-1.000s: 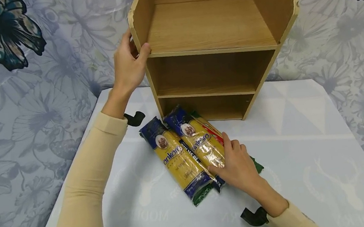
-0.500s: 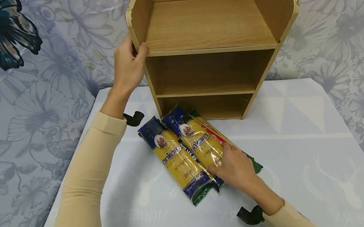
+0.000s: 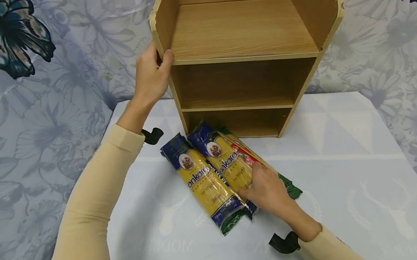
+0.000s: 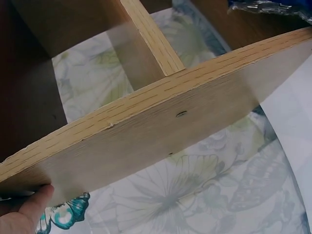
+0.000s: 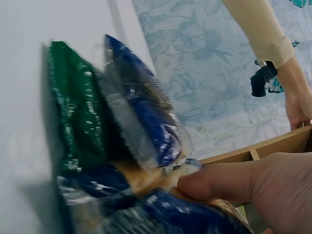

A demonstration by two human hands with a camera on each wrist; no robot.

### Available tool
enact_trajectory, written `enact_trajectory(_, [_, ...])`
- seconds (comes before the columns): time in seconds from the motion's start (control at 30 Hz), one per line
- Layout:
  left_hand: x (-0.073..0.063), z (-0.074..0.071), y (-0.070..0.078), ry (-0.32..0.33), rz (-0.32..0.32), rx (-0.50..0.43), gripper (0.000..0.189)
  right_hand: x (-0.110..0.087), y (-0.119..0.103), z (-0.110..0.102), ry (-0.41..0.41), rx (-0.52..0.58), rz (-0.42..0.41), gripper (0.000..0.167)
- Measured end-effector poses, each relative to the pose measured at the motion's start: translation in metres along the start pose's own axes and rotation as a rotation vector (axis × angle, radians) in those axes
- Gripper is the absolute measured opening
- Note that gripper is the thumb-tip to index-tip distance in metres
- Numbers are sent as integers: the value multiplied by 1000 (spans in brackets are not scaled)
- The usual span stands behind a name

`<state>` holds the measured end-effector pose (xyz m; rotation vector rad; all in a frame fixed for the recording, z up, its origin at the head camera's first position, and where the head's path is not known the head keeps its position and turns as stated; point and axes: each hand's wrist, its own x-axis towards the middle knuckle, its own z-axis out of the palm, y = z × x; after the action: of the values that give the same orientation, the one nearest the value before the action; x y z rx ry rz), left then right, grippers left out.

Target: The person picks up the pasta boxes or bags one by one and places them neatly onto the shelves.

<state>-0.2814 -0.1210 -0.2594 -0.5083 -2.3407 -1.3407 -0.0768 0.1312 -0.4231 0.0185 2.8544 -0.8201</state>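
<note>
On the left side panel of a small wooden shelf unit (image 3: 247,31), my left hand (image 3: 151,80) keeps a grip, thumb on the front edge. My right hand (image 3: 267,188) grips the upper yellow-and-blue spaghetti packet (image 3: 231,161) near its lower end. The thumb (image 5: 219,181) lies across the wrapper in the right wrist view; the other fingertips are mostly hidden. Beside it on the left lies a second yellow-and-blue spaghetti packet (image 3: 207,186), with a green packet end (image 3: 232,222) showing underneath. A green-and-red packet (image 3: 290,188) is partly covered at the right.
The packets' far ends reach the unit's lowest compartment (image 3: 254,125). Above it are a middle compartment (image 3: 238,83) and a wide top shelf. A white cloth-covered table (image 3: 355,199) spreads around them, with butterfly-patterned fabric (image 3: 387,36) behind.
My right hand has shifted slightly left over the packet, showing more of the red label. My left hand keeps its hold on the shelf unit; the packets stay nearly in place.
</note>
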Motion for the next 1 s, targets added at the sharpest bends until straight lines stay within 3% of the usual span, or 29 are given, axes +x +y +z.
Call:
enact_trajectory(0.3, [-1,-1,-3,18,-7,-38,31,14,2,-7,-171,159,40,68])
enact_trajectory(0.43, [0,1,-1,14,-5,-57,32,17,9,-9,-226,240,39,64])
enact_trajectory(0.57, [1,3,-1,13,0,-64,31,18,22,-11,-330,477,-22,58])
enact_trajectory(0.7, [1,3,-2,20,10,-77,29,16,32,-14,-442,710,-86,69])
enact_trajectory(0.8, [0,3,-2,31,7,-83,28,13,37,-14,-437,798,-79,76])
enact_trajectory(1.0, [0,1,0,36,-1,-83,26,2,44,-11,-337,870,-3,80])
